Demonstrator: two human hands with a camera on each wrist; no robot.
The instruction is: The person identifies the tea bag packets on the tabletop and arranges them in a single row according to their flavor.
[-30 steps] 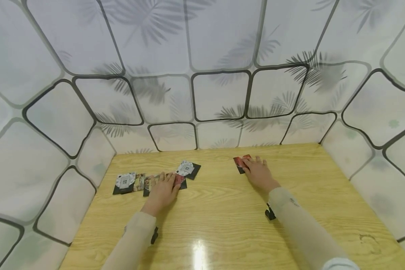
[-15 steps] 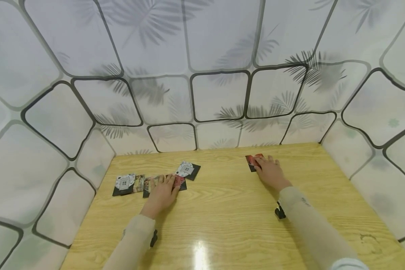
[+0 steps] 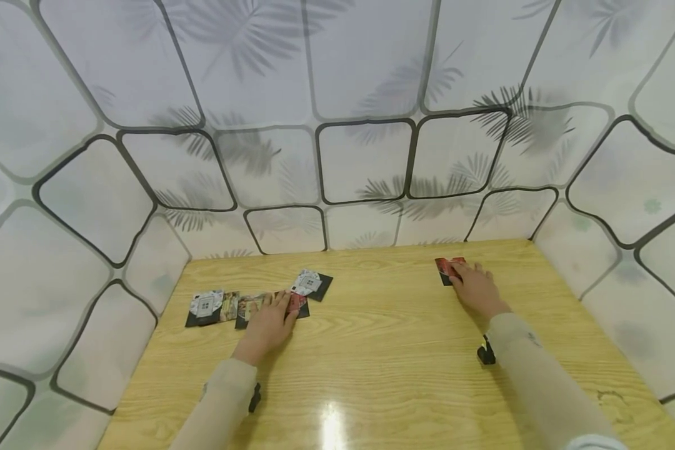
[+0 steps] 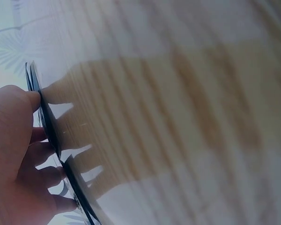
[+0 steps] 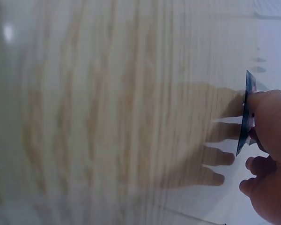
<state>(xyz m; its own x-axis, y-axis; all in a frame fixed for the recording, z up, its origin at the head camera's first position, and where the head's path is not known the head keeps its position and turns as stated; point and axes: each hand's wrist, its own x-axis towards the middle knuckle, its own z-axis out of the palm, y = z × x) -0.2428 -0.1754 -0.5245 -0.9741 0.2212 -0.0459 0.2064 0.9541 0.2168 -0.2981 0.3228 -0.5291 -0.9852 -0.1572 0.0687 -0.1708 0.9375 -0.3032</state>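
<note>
My left hand (image 3: pixel 267 328) rests with its fingertips on two small flat packets lying side by side. One is a black packet with a brown food picture (image 3: pixel 243 312); the other is a red-and-black packet (image 3: pixel 300 304). At the far right of the table, my right hand (image 3: pixel 477 290) presses its fingertips on another red-and-black packet (image 3: pixel 443 270), partly covering it. From the right wrist view, this packet (image 5: pixel 245 115) appears edge-on under the thumb and fingers. Edges of the left packets (image 4: pixel 48 119) lie beneath the left fingers in the left wrist view.
Left of my left hand lie a white-and-black packet (image 3: pixel 205 306) and a brown-patterned one (image 3: pixel 229 307), edges overlapping. Another white-and-black packet (image 3: pixel 309 283) lies tilted just behind the red one. Patterned fabric (image 3: pixel 365 162) encloses the wooden table (image 3: pixel 371 350) at the back and sides.
My right hand has slid rightward along the table, and the red-and-black packet under its fingers has moved with it. My left hand has stayed on its packets.
</note>
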